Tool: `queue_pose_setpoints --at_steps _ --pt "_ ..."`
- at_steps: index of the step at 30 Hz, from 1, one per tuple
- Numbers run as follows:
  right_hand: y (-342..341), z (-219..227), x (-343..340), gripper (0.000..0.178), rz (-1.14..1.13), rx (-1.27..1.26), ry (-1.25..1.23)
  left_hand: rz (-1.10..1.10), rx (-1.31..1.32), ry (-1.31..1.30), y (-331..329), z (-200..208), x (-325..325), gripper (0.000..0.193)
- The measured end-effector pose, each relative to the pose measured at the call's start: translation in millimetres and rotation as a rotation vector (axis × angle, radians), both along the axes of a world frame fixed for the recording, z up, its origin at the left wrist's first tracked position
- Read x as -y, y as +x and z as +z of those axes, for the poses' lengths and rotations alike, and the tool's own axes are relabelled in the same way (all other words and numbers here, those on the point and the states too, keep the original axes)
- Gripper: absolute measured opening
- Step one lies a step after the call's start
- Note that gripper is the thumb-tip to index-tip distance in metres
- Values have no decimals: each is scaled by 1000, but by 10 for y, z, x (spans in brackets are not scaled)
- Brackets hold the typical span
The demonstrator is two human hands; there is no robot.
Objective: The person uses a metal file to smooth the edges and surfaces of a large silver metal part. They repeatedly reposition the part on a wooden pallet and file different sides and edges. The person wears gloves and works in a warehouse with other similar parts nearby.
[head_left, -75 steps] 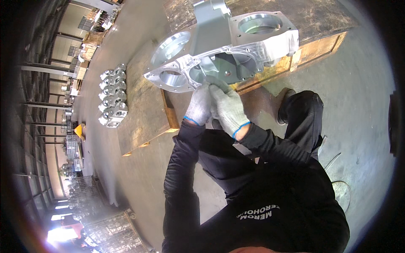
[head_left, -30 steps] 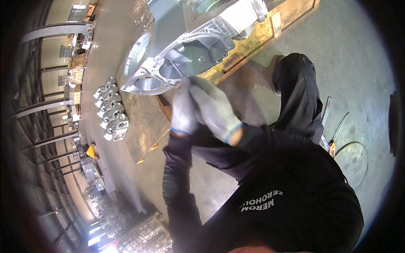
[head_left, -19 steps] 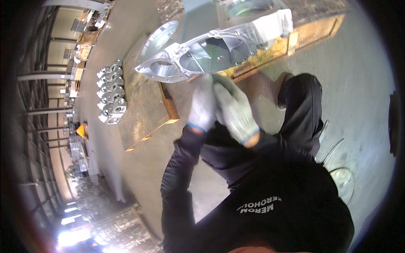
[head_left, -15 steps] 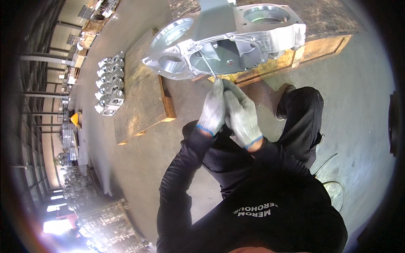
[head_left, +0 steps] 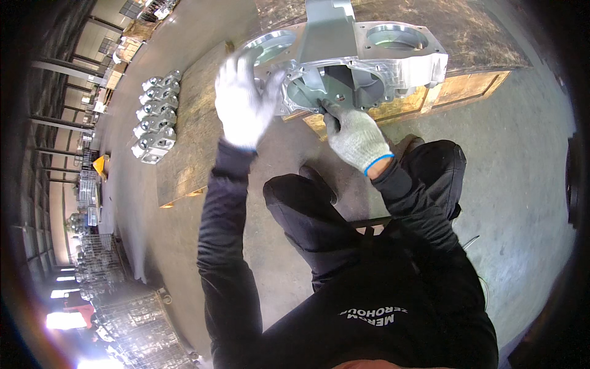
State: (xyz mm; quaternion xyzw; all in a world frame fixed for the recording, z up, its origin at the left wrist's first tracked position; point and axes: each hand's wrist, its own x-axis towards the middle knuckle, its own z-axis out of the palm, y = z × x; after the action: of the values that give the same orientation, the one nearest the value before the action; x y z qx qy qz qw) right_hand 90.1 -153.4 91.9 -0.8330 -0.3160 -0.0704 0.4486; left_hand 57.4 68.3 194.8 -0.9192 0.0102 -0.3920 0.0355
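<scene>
A large silver metal casting [head_left: 399, 66] lies on a wooden crate, with round bores on top and a wide hollow in the side facing me. My left hand [head_left: 243, 104], in a white knit glove, is over the casting's left end, fingers up and thumb spread apart. Whether it touches the metal I cannot tell. My right hand [head_left: 356, 138], gloved with a blue cuff edge, is at the lower rim of the hollow. Its fingers are bent together with the tips at the opening; what they hold, if anything, is hidden.
The wooden crate [head_left: 467, 92] bears the casting. Left of it is a low wooden platform [head_left: 200, 129], with several smaller silver castings [head_left: 157, 117] beyond its far left side. A yellow object [head_left: 99, 166] and metal racks [head_left: 95, 258] stand farther left. A thin cable lies on the floor at right.
My hands, together on a thin metal rod before, have parted. The left rose to the casting's left end and opened; the right moved up to the hollow. The rod no longer shows.
</scene>
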Motion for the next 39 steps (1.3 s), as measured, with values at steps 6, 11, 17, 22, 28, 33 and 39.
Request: queue_pose_setpoints --at_steps 6,11,17,22,28,33,39 --pt "-31 -90 89 36 74 -99 -28 -143 -295 -5 344 -88 -621 42" --pt "18 324 47 37 139 -145 -73 18 -413 -130 354 -3 -521 40" --pt "56 254 520 31 208 -163 -114 106 -426 -84 177 46 -309 43" --pt "560 410 421 34 483 375 -373 41 -342 -15 178 -75 -344 39" --pt "670 695 642 44 485 -298 -456 -81 -241 -14 204 -161 -426 30" --pt "780 513 486 46 638 151 -571 4 -370 13 172 -69 -345 29" --pt "494 514 779 43 500 6 -505 57 -388 -72 161 -46 -282 45"
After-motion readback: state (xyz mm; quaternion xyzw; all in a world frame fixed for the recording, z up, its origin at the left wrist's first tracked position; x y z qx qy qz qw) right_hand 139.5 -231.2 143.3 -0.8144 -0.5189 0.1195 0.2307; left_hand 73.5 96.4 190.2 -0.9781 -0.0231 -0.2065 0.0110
